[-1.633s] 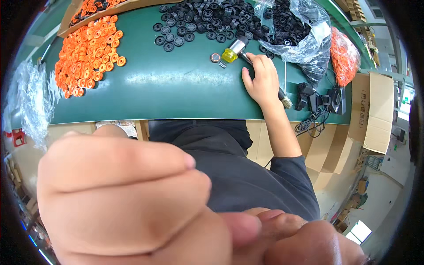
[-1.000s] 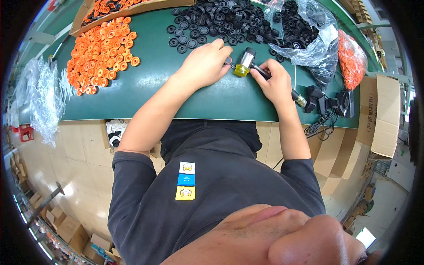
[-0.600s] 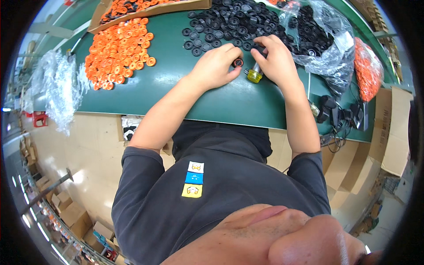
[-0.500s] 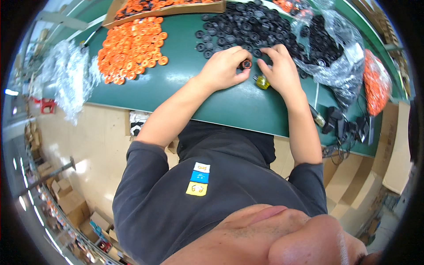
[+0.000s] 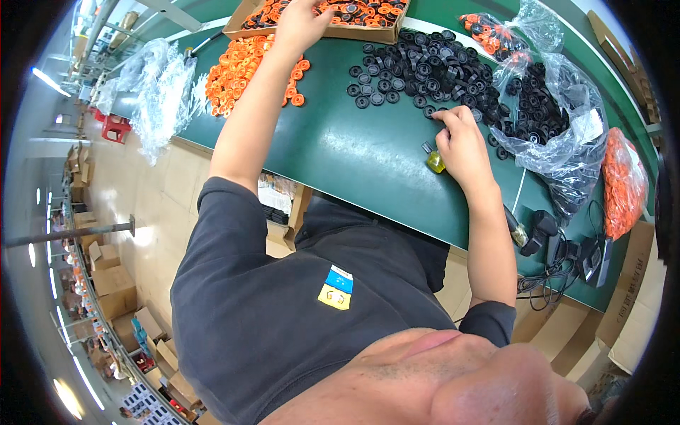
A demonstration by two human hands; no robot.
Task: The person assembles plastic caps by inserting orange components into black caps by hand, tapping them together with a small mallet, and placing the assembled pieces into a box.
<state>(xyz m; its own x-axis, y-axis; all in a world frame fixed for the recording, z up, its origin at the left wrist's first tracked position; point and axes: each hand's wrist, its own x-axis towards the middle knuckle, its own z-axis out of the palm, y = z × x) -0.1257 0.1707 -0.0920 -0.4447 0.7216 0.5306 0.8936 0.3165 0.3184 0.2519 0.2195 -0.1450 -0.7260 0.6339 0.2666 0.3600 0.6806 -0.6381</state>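
My left hand [image 5: 301, 25] reaches over the near wall of a cardboard box [image 5: 347, 32] holding orange and black round pieces. Its thumb stands apart; the other fingertips are cut off by the upper picture edge, and I see nothing held. My right hand [image 5: 462, 145] is at the near edge of a pile of black round pieces [image 5: 443, 67]. Its index fingertip touches a single black disc [image 5: 429, 111], with the thumb apart below. Beside that thumb lies a small clear yellow object with a dark tip [image 5: 435, 162]. Under my left forearm spreads a pile of orange rings [image 5: 234, 74].
A clear plastic bag of black pieces [image 5: 538, 106] stands right of the pile. A bag of orange pieces [image 5: 623, 184] lies beyond it. Crumpled clear plastic [image 5: 152, 92] hangs over the table's left edge. Cabled tools [image 5: 545, 234] lie at the right front.
My left hand has moved from the middle, where it held a dark and orange piece, up and left to the box. The right hand remains beside the black pile, its index finger now on a disc.
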